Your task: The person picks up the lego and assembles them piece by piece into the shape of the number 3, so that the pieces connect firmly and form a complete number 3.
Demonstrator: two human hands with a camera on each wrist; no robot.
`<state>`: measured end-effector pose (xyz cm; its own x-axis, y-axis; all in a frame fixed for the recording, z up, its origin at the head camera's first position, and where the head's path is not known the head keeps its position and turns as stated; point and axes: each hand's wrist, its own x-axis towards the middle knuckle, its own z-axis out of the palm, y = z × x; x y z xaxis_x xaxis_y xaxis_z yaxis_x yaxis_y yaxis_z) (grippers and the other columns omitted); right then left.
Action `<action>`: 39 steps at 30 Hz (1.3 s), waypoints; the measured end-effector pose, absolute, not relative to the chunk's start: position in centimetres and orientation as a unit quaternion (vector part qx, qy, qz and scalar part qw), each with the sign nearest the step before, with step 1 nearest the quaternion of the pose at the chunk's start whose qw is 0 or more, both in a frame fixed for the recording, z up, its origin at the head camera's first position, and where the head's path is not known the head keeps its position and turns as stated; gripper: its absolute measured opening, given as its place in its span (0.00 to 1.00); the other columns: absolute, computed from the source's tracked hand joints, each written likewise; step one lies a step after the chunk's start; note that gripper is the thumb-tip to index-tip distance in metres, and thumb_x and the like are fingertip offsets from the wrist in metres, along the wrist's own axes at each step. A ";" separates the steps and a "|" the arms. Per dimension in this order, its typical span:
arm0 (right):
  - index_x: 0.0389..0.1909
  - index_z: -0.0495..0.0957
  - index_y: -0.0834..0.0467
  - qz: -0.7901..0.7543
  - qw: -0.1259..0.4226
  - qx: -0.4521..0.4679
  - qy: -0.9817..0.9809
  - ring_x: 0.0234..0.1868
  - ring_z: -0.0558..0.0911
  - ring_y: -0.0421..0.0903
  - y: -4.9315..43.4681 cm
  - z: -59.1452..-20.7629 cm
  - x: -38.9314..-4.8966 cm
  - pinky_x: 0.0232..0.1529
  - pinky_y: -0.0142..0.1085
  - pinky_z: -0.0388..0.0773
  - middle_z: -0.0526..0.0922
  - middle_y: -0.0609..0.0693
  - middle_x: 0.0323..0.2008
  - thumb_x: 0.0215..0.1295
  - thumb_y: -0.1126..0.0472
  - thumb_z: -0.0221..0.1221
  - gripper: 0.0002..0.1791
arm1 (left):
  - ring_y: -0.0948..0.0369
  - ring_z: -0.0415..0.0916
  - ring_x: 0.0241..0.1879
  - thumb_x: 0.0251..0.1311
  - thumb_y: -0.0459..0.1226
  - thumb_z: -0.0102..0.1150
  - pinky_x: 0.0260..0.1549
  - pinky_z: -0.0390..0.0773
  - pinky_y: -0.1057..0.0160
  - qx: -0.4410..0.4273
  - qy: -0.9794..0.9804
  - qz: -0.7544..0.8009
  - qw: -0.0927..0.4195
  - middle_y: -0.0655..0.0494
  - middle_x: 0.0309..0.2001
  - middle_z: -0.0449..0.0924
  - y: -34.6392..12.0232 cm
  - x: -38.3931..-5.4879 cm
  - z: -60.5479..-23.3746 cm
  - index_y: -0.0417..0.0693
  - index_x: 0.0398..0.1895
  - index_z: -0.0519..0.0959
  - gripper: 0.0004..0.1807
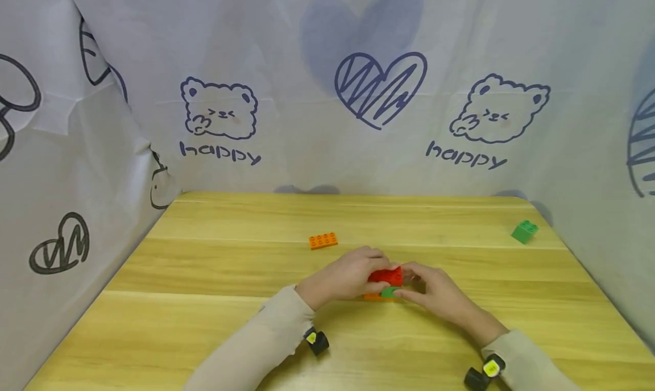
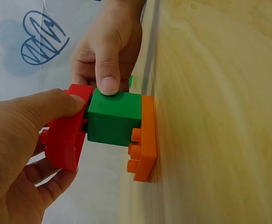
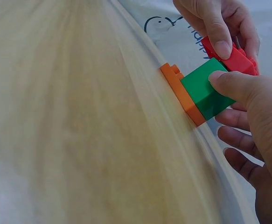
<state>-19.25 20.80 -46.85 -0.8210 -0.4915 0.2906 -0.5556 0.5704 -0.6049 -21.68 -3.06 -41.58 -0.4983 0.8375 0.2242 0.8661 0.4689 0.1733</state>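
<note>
Your left hand (image 1: 350,274) pinches the red plastic studded brick (image 2: 66,135), your right hand (image 1: 442,293) grips the green plastic cuboid block (image 2: 115,117); uneven pressure could seat the red askew

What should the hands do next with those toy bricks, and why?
Probably the left hand should press the red brick squarely onto the green block: the red brick is held at a tilt, with a gap between the two. The right hand, thumb against the green block, could steady it on the orange brick beneath.
</note>
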 end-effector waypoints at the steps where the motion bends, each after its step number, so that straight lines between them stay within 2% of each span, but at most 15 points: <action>1: 0.54 0.77 0.49 0.356 0.047 0.297 -0.885 0.41 0.81 0.40 20.8 -46.8 -19.3 0.42 0.37 0.79 0.82 0.36 0.42 0.63 0.46 0.65 0.21 | 0.62 0.75 0.48 0.66 0.46 0.62 0.46 0.74 0.72 -0.499 -0.855 -0.131 0.056 0.56 0.51 0.79 -3.0 -21.7 -41.5 0.47 0.60 0.78 0.23; 13: 0.55 0.77 0.49 0.358 0.036 0.307 -0.881 0.40 0.80 0.39 20.8 -46.8 -19.3 0.41 0.36 0.79 0.82 0.38 0.45 0.65 0.47 0.63 0.20 | 0.63 0.74 0.47 0.65 0.46 0.62 0.45 0.73 0.73 -0.506 -0.852 -0.120 0.062 0.56 0.50 0.79 -3.1 -21.6 -41.4 0.47 0.59 0.79 0.22; 20: 0.55 0.76 0.50 0.351 0.029 0.308 -0.884 0.40 0.80 0.38 20.6 -46.8 -19.3 0.39 0.35 0.79 0.82 0.38 0.45 0.67 0.46 0.61 0.20 | 0.63 0.74 0.47 0.65 0.46 0.62 0.46 0.73 0.73 -0.498 -0.858 -0.117 0.040 0.57 0.49 0.78 -3.3 -21.7 -41.1 0.48 0.59 0.79 0.22; 27: 0.55 0.77 0.51 0.350 0.033 0.303 -0.886 0.40 0.80 0.39 20.6 -46.5 -19.3 0.41 0.36 0.79 0.82 0.38 0.44 0.66 0.46 0.62 0.21 | 0.63 0.75 0.46 0.64 0.46 0.63 0.45 0.74 0.72 -0.500 -0.857 -0.115 0.055 0.57 0.48 0.79 -3.2 -21.7 -41.2 0.47 0.57 0.80 0.21; 35: 0.55 0.78 0.48 0.373 0.051 0.290 -0.880 0.46 0.79 0.43 20.6 -46.0 -19.2 0.46 0.46 0.78 0.82 0.38 0.46 0.65 0.47 0.63 0.20 | 0.61 0.76 0.46 0.64 0.46 0.63 0.46 0.74 0.71 -0.506 -0.852 -0.108 0.082 0.55 0.49 0.80 -3.3 -21.5 -41.4 0.47 0.59 0.80 0.22; 39: 0.54 0.79 0.47 0.380 0.056 0.288 -0.877 0.46 0.79 0.44 20.5 -45.9 -19.1 0.45 0.47 0.78 0.82 0.38 0.47 0.65 0.48 0.63 0.18 | 0.62 0.75 0.44 0.64 0.46 0.64 0.45 0.74 0.71 -0.509 -0.850 -0.104 0.088 0.56 0.48 0.80 -3.3 -21.4 -41.6 0.47 0.58 0.80 0.22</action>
